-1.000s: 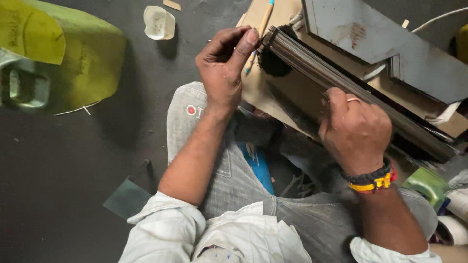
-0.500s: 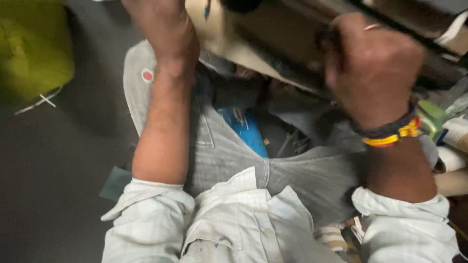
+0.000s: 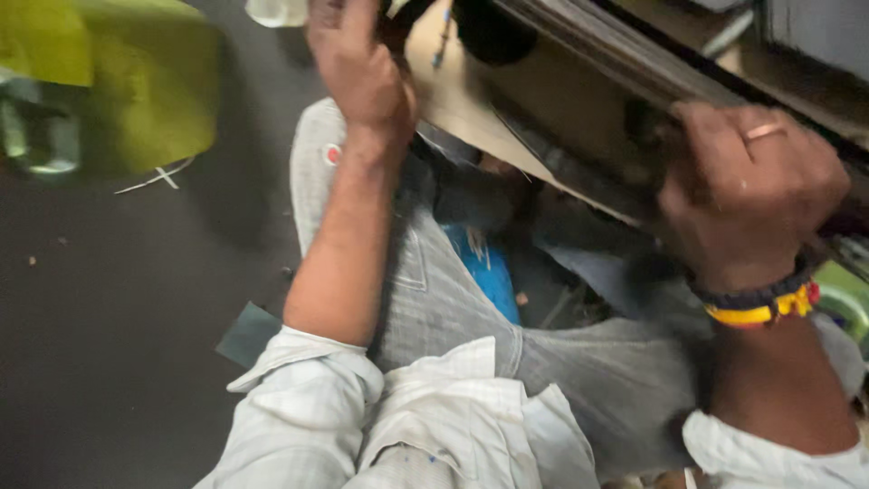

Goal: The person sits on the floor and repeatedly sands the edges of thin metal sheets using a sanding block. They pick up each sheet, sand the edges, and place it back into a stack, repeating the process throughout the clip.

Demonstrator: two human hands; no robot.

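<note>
A thick stack of grey and brown boards [image 3: 579, 63] rests across my lap, slanting from upper left down to the right. My left hand [image 3: 358, 68] grips the stack's far upper end, near the top edge of the view. My right hand [image 3: 747, 195], with a ring and a yellow and dark wristband, is closed over the near lower edge of the same stack. A tan cardboard sheet [image 3: 471, 109] lies under the boards. The picture is blurred by motion.
I sit on a dark floor [image 3: 109, 317] in grey trousers. A yellow-green plastic object [image 3: 136, 81] lies at the upper left. A blue item [image 3: 484, 272] sits between my legs. A dark flat scrap [image 3: 246, 333] lies by my left elbow.
The view has swung down and then partly back up. Both hands have kept their hold on the board stack; the yellow-green object has come back into view at left.
</note>
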